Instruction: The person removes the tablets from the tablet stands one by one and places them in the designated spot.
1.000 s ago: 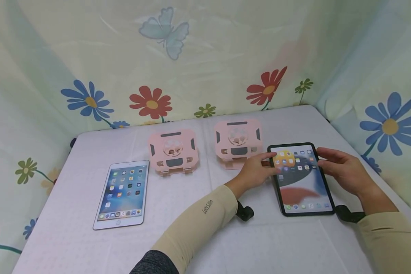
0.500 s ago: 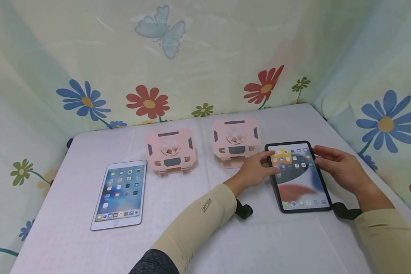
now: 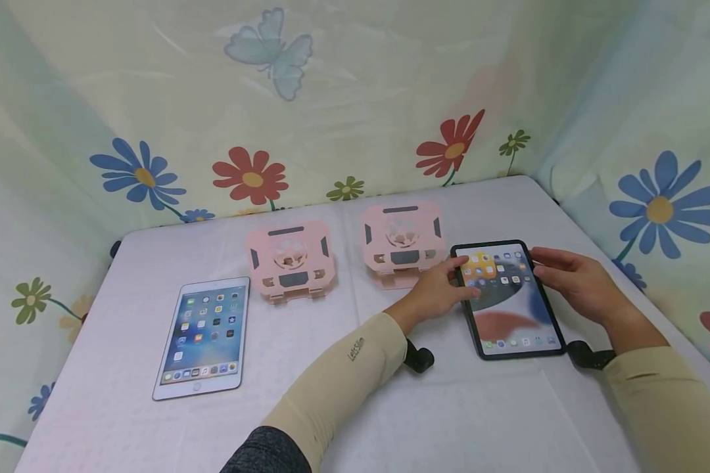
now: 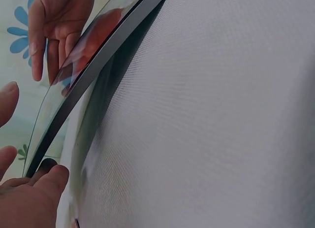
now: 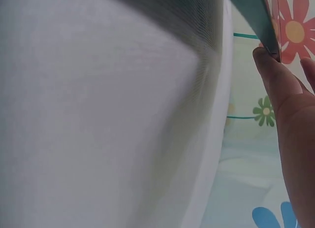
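A black-framed tablet (image 3: 511, 315) with a lit home screen lies at the right of the table. Its far end is raised, and the left wrist view shows a gap under its dark edge (image 4: 81, 90). My left hand (image 3: 432, 292) grips the left side near the far corner, with a fingertip over the screen border and another finger below the edge. Along the opposite long side, my right hand (image 3: 580, 282) holds its fingers fairly straight at the rim. In the right wrist view a fingertip (image 5: 266, 58) touches the tablet's underside corner.
A white-framed tablet (image 3: 158, 387), also lit, lies at the left. Two pink holders with grey pads, the left one (image 3: 260, 276) and the right one (image 3: 371, 253), stand in the middle. A flowered curtain (image 3: 355, 118) surrounds the white-covered table (image 3: 355, 427). Black cameras sit at both wrists.
The black-framed tablet and both hands have shifted slightly away from the person. The whole head view has drifted a little, so everything appears further left. The grip looks the same.
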The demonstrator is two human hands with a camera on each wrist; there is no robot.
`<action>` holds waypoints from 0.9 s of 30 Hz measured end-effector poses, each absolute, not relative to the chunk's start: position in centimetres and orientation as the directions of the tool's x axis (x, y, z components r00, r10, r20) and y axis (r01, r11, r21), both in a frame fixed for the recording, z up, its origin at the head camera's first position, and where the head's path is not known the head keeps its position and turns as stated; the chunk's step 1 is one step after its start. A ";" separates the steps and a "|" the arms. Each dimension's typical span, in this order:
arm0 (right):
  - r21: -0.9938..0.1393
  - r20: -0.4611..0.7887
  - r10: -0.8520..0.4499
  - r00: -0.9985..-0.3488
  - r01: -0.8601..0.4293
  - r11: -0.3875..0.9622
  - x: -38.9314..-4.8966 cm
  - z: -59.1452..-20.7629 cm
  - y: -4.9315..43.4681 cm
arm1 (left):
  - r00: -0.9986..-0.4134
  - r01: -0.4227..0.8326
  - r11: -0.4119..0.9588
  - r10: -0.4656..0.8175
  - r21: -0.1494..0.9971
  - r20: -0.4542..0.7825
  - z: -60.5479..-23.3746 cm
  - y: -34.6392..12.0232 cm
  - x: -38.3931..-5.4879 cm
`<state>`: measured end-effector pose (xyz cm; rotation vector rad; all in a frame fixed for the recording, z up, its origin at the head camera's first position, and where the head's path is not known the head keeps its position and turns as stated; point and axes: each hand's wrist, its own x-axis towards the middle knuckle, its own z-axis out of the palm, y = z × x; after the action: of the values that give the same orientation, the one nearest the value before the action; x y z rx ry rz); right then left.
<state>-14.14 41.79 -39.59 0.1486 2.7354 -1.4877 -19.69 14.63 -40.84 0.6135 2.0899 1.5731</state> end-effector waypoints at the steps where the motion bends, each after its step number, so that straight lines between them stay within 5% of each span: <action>1: -0.834 -0.072 0.071 -0.995 0.099 0.542 -14.2 -39.5 41.8 | -0.801 0.075 0.253 0.591 0.964 -0.093 -40.9 14.7 -19.7; 27: -0.840 -0.129 0.016 -0.992 0.118 0.530 -14.8 -40.2 41.9 | -0.803 0.121 0.366 0.583 0.923 -0.125 -40.8 14.8 -19.1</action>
<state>-14.79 41.93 -40.19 0.1166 2.6547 -1.4689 -19.09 14.82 -40.77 0.6112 2.1974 1.4300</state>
